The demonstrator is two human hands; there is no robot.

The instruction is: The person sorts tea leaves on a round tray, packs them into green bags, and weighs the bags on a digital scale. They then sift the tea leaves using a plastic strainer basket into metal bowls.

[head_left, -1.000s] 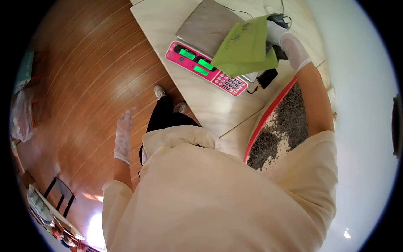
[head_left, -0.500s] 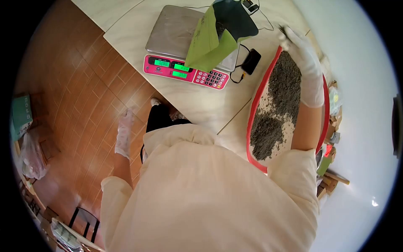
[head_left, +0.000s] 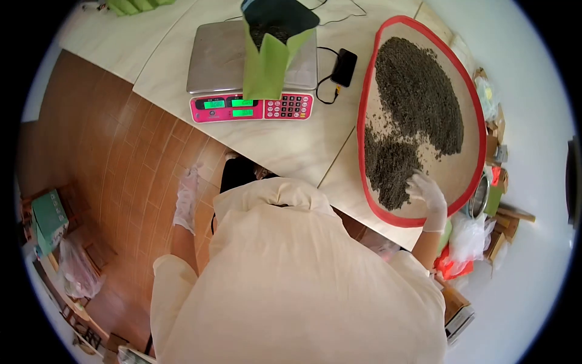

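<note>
My right hand, in a white glove, is at the lower edge of a heap of dark dried leaves, its fingers slightly apart and touching the smaller lower part. The leaves lie on a round tray with a red rim. Over the tiled floor hangs my left hand, also gloved, with fingers loosely extended and holding nothing. An open green bag with a dark lining stands on a pink scale, and dark leaves show inside it. The scale's green displays are lit, but the digits are too blurred to read.
A black phone-like device with a cable lies between scale and tray. Another green bag is at the table's far left. Plastic bags and boxes crowd the right side below the tray. A green box stands at lower left.
My right hand has moved from the tray's far end, where it held a pinch of leaves, back to the near heap. The green bag now stands more upright. The whole view has shifted.
</note>
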